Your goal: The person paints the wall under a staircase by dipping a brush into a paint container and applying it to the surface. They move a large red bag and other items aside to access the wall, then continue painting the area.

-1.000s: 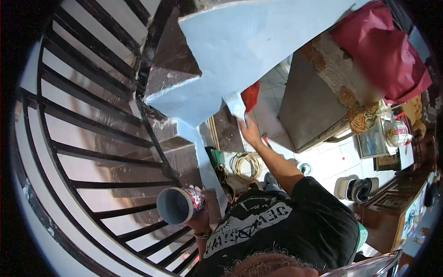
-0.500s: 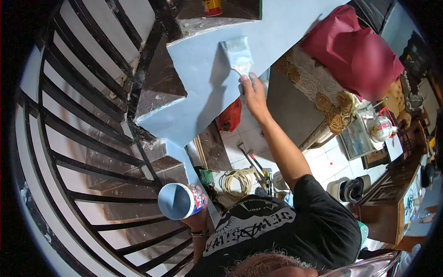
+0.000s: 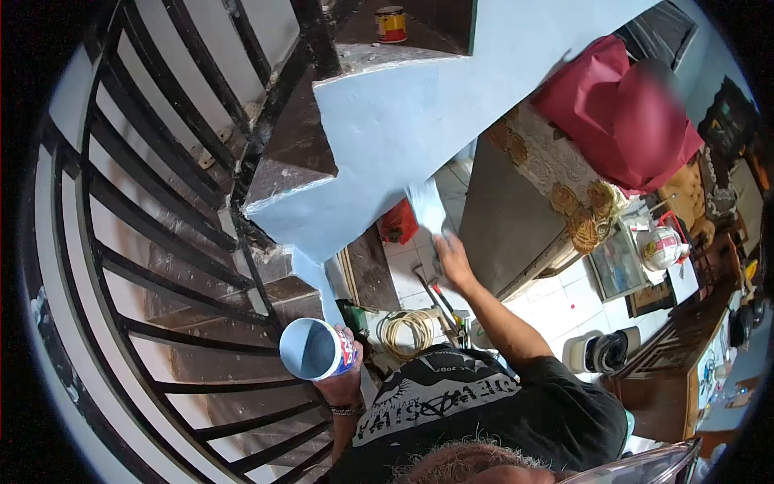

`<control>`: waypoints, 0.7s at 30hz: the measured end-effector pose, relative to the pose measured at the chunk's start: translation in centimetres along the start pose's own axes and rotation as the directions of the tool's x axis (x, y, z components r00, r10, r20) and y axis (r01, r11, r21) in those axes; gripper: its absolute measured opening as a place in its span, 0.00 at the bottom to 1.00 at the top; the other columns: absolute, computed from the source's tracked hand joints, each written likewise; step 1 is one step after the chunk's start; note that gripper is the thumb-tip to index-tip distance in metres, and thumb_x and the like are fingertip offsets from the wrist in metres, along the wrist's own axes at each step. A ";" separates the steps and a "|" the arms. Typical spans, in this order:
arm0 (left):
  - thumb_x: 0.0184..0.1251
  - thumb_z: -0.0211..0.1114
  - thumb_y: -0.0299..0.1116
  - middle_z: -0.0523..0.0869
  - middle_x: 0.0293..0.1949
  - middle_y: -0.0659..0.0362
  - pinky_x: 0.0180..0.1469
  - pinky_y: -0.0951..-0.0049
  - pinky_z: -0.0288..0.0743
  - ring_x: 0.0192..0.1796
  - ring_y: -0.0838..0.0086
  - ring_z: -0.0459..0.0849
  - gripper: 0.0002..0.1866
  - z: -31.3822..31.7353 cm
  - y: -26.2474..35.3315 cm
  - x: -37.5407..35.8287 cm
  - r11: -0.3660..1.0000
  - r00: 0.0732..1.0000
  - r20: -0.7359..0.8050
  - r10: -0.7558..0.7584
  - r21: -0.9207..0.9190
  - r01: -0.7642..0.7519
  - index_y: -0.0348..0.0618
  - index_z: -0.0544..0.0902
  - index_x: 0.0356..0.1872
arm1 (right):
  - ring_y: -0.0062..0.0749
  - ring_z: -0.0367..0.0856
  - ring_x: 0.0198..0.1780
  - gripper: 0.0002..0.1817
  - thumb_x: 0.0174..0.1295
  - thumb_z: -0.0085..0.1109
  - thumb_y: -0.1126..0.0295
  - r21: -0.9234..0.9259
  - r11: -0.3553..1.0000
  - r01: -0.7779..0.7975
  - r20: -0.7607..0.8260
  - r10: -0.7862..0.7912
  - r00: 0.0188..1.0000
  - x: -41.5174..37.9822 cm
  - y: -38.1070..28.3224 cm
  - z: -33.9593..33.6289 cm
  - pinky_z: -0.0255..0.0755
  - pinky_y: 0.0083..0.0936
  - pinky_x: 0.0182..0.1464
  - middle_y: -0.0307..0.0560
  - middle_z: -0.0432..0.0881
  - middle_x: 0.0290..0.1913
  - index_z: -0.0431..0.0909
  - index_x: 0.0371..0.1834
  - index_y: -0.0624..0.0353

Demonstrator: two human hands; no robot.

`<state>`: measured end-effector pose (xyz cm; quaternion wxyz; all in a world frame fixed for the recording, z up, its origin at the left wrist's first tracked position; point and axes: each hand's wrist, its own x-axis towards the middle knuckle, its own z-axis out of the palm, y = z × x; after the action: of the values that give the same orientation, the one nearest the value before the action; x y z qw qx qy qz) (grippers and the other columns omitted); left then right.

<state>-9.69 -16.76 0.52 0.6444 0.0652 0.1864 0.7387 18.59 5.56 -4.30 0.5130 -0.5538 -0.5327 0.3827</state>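
My right hand (image 3: 453, 260) is closed round the handle of a wide paintbrush (image 3: 426, 208), whose pale, paint-covered bristles point up and left at the lower edge of the light blue stair wall (image 3: 379, 133). My left hand (image 3: 345, 382) grips a paint bucket (image 3: 310, 348), tilted so its opening faces me. A blue-grey coat of paint shows on its inside, and a red and blue label wraps its outer side. The bucket is beside the black stair railing (image 3: 181, 327).
Brown steps (image 3: 294, 145) rise at the left, with a small red and yellow can (image 3: 390, 24) on an upper one. A cloth-covered cabinet (image 3: 516, 202) carries a red cover (image 3: 597, 105). Coiled hose (image 3: 407, 332) and tools lie on the floor, near a red bag (image 3: 398, 222).
My right hand has brought the paintbrush down from the middle of the blue wall to its lower edge. The bucket stays in my left hand, and the view has shifted slightly.
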 end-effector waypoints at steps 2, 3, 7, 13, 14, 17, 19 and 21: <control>0.68 0.50 0.61 0.72 0.69 0.51 0.68 0.53 0.62 0.71 0.56 0.67 0.38 0.1 -0.1 -0.1 1.000 1.000 0.010 0.001 0.002 -0.001 0.44 0.68 0.71 | 0.40 0.77 0.47 0.21 0.76 0.49 0.58 0.117 0.986 0.116 0.028 -0.120 0.992 1.5 -9.9 -0.8 0.69 0.34 0.52 0.58 0.80 0.43 0.75 0.51 0.70; 0.68 0.50 0.61 0.72 0.70 0.51 0.68 0.53 0.62 0.71 0.56 0.67 0.38 0.4 -0.4 -0.2 1.000 1.000 0.025 0.001 -0.018 -0.001 0.44 0.68 0.71 | 0.33 0.74 0.40 0.19 0.77 0.48 0.58 0.151 0.967 0.207 -0.016 -0.207 0.978 2.8 -13.5 -0.8 0.69 0.31 0.45 0.51 0.77 0.37 0.75 0.47 0.68; 0.69 0.47 0.62 0.71 0.71 0.50 0.67 0.52 0.63 0.71 0.55 0.68 0.38 0.3 -0.4 0.2 1.000 0.999 0.034 0.006 -0.019 -0.006 0.45 0.69 0.71 | 0.15 0.65 0.24 0.18 0.77 0.46 0.55 0.307 0.924 0.228 -0.053 -0.222 0.974 8.1 -20.9 -0.6 0.60 0.19 0.23 0.33 0.69 0.25 0.74 0.40 0.58; 0.66 0.55 0.60 0.73 0.68 0.50 0.63 0.53 0.69 0.70 0.53 0.69 0.38 -1.5 -0.2 0.8 1.000 0.993 0.116 -0.010 0.009 0.009 0.46 0.70 0.70 | 0.23 0.68 0.29 0.19 0.76 0.48 0.56 -0.049 0.955 0.291 -0.146 -0.295 0.944 7.7 -5.8 1.3 0.65 0.28 0.32 0.38 0.72 0.27 0.75 0.39 0.63; 0.65 0.55 0.60 0.73 0.68 0.50 0.64 0.53 0.69 0.70 0.53 0.69 0.38 -1.7 -0.3 0.8 1.000 0.992 0.124 -0.011 0.009 0.010 0.45 0.70 0.70 | 0.25 0.70 0.33 0.20 0.76 0.48 0.55 -0.068 0.985 0.159 -0.118 -0.167 0.979 5.5 -1.7 1.6 0.67 0.29 0.37 0.41 0.74 0.30 0.76 0.42 0.64; 0.66 0.55 0.60 0.72 0.69 0.50 0.65 0.53 0.69 0.70 0.54 0.69 0.38 -1.3 -0.1 1.0 0.997 0.994 0.100 -0.046 -0.058 0.052 0.44 0.69 0.70 | 0.30 0.76 0.44 0.23 0.75 0.51 0.53 -0.082 0.996 -0.032 -0.084 0.025 0.996 -0.2 3.3 1.8 0.72 0.31 0.52 0.49 0.82 0.40 0.78 0.52 0.67; 0.67 0.54 0.58 0.72 0.70 0.50 0.66 0.53 0.68 0.71 0.54 0.68 0.37 -0.4 -0.2 1.0 0.995 1.000 0.000 -0.031 -0.093 0.031 0.44 0.69 0.70 | 0.32 0.76 0.48 0.24 0.75 0.51 0.53 -0.028 0.999 -0.015 -0.039 0.014 0.999 -0.2 -0.2 1.6 0.70 0.31 0.56 0.51 0.82 0.45 0.77 0.55 0.67; 0.69 0.52 0.55 0.72 0.70 0.50 0.66 0.51 0.67 0.72 0.54 0.67 0.35 0.7 -0.1 0.8 1.000 1.000 -0.021 -0.015 -0.015 0.015 0.43 0.69 0.70 | 0.30 0.76 0.49 0.22 0.76 0.51 0.57 0.114 0.983 0.146 0.011 -0.148 0.989 1.1 -6.7 1.8 0.70 0.30 0.56 0.49 0.82 0.46 0.77 0.56 0.68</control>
<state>-9.44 -15.80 1.03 0.6485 0.0511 0.1882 0.7358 15.72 6.28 2.07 0.5651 -0.4792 -0.5547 0.3785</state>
